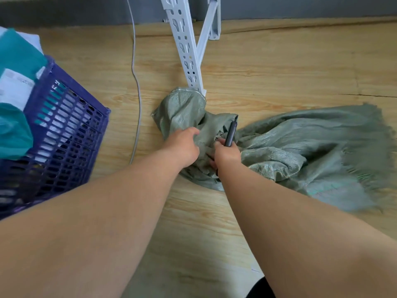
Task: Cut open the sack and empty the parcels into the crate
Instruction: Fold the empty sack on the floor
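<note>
A grey-green woven sack (300,151) lies crumpled and flat on the wooden floor, its frayed end at the right. My left hand (184,145) grips a bunch of the sack's fabric near its left end. My right hand (225,153) is closed around a dark utility knife (231,134) whose blade points away from me, and it also presses on the sack. A purple slatted crate (64,134) stands at the left, holding teal and white parcels (15,82).
A white perforated metal shelf post (187,50) stands just behind the sack's left end. A thin white cable (136,82) runs along the floor between crate and sack. A grey wall base runs along the top.
</note>
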`<state>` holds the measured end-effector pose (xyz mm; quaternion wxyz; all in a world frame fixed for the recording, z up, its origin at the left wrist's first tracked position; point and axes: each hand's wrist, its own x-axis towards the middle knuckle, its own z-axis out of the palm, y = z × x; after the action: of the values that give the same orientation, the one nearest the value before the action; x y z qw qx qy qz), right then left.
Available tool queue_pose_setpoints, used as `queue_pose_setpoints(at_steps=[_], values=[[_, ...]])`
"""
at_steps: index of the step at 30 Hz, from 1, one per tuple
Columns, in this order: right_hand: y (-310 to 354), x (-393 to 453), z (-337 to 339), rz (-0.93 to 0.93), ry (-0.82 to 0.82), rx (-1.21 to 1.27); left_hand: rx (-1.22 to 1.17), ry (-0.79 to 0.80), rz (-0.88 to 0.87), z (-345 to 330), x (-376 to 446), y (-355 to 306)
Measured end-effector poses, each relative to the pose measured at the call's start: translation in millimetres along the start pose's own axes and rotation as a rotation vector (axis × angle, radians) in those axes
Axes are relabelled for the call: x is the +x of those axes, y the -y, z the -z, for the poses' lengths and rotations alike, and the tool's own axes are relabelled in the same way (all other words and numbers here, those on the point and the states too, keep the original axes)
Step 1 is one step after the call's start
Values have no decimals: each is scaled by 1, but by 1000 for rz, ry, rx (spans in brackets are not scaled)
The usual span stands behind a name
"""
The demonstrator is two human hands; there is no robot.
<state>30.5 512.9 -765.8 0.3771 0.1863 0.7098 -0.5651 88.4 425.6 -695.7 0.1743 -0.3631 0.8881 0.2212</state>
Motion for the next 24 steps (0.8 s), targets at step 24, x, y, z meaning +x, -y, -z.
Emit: queue_pose_setpoints(at_steps=[24], values=[[48,-32,161,126,-647,-944,-362,-22,-95,-17,6,-40]])
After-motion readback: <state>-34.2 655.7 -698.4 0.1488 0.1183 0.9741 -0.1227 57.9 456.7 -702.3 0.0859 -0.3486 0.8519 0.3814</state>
